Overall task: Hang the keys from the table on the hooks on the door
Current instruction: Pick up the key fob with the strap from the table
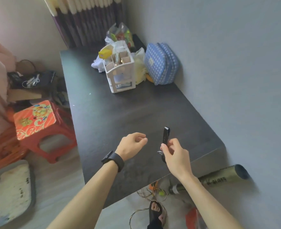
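While the person is standing at the near end of it, a long dark table (120, 113) is running away along a grey wall (227, 63), and that is filling most of the view. Its near half is lying bare; the clutter is sitting pushed to the far end, against the wall and out of the working space: a blue dotted pouch (160, 63) leaning upright on the wall, a white rack (120, 75) just beside it, and plastic bags (120, 34) behind. A red stool (37, 123) is standing on the floor to the left of the table. No door or hooks are showing, so they are probably lying outside this view.

Both forearms are reaching over the table's near corner. The left hand (131, 146), with a dark watch (114, 160) on its wrist, is hovering loosely curled and holding nothing, likely kept free to help or to steady.

The right hand (176, 154) is pinching the keys (165, 141) between thumb and fingertips, lifted clear of the table. A slim black fob is pointing up and away from the fingers, while a small metal ring and a dark strap are dangling below the hand. That high pinch probably is leaving the ring free to slip over a hook. No other keys are showing on the table.
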Demonstrator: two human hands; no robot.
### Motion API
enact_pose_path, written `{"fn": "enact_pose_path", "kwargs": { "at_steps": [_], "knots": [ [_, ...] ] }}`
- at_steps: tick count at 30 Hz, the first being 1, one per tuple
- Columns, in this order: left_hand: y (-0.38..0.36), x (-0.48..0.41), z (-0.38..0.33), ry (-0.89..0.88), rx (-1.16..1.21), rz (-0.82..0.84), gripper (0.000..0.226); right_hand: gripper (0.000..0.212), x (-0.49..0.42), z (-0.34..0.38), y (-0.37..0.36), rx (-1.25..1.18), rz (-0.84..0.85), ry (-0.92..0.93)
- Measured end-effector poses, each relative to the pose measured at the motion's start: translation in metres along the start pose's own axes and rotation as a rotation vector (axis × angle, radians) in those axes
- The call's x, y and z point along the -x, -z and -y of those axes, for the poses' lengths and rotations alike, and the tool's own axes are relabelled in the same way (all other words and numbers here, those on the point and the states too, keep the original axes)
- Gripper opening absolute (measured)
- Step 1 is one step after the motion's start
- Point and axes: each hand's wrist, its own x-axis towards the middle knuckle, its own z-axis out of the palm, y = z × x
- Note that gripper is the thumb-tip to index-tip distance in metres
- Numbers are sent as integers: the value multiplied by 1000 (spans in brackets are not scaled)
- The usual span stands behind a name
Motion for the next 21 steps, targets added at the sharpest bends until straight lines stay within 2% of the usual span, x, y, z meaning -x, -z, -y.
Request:
{"fn": "enact_pose_path", "kwargs": {
  "at_steps": [4, 7, 10, 13, 15, 18, 21],
  "knots": [
    [-16, 69, -71, -233, 100, 111, 31, 17, 89, 6, 52, 36, -186, 45],
    [-37, 129, -110, -383, 91, 221, 34, 10, 159, 7, 86, 61, -333, 63],
    [-65, 188, -137, -524, 52, 308, 34, 13, 228, 0, 115, 81, -489, 62],
    [-102, 239, -155, -632, 38, 383, 21, 19, 293, -15, 134, 87, -586, 17],
    [-134, 271, -167, -681, 17, 444, 14, 19, 337, -29, 146, 30, -672, -37],
    [-186, 317, -189, -754, -43, 558, 20, 15, 401, -56, 171, -138, -783, -133],
    [-244, 373, -218, -845, -118, 718, 14, 17, 472, -90, 202, -322, -874, -178]
  ]
}}
